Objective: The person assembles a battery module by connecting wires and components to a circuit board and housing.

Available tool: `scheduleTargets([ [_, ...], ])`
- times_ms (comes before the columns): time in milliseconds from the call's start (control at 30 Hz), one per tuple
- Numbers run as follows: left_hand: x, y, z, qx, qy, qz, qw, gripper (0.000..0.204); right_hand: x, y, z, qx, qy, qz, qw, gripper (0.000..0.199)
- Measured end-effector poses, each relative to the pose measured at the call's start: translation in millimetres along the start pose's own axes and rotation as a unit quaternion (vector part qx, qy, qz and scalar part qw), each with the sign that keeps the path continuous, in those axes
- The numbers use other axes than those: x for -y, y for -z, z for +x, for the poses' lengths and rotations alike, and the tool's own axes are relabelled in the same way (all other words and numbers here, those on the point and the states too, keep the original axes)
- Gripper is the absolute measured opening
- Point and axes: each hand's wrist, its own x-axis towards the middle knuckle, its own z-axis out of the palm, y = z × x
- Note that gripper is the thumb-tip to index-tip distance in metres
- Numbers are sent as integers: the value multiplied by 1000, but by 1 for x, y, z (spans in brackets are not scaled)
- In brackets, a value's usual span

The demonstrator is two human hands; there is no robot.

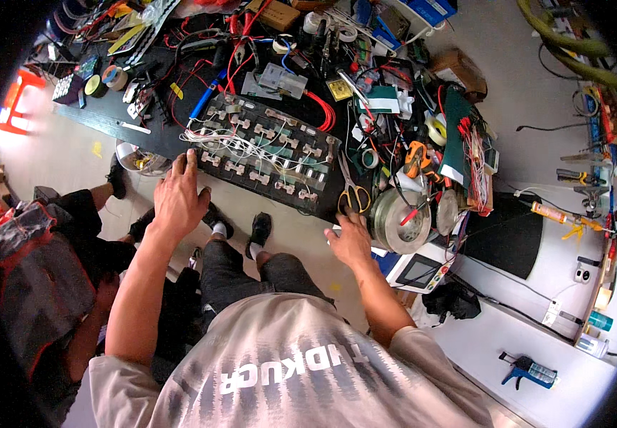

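Observation:
A black battery-pack-like block (262, 153) lies along the table's front edge, with rows of metal tabs on its top. Thin white wires (233, 143) run across it and bunch at its left end. My left hand (180, 194) rests by the block's front left corner, fingers stretched out and thumb apart, holding nothing. At the front edge to the right, my right hand (351, 239) has its fingertips beside the yellow handles of a pair of scissors (355, 192). Its thumb stands apart; whether the fingertips touch the handles is unclear.
Right of the scissors stand a clear wire spool (400, 222), tape rolls and an orange tool (417, 158). Red cables (320, 110), a blue pen-like tool (207, 96) and pliers clutter the back. A person in dark clothes (44, 278) sits at the left. A caulking gun (529, 372) lies at lower right.

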Motion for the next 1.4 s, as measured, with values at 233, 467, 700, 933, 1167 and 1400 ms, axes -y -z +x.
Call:
scheduleTargets([
  [233, -2, -4, 3, 20, 4, 24, 1000, 89, 5, 7, -6, 48, -10, -14, 999, 66],
  [467, -7, 1, 3, 31, 23, 23, 999, 90, 5, 13, -3, 103, -31, 0, 994, 71],
  [700, -2, -2, 2, 24, 7, 29, 999, 90, 7, 28, 12, 97, -32, 55, 993, 66],
  [933, -6, 4, 0, 37, 29, 16, 999, 90, 51, 70, 47, -103, 63, 183, 976, 57],
  [1167, -2, -2, -2, 3, 14, 6, 1000, 89, 61, 83, 65, -63, 66, 101, 991, 60],
  [1400, -8, 3, -1, 38, 42, 10, 998, 93, 62, 77, 61, -61, 55, 56, 995, 63],
])
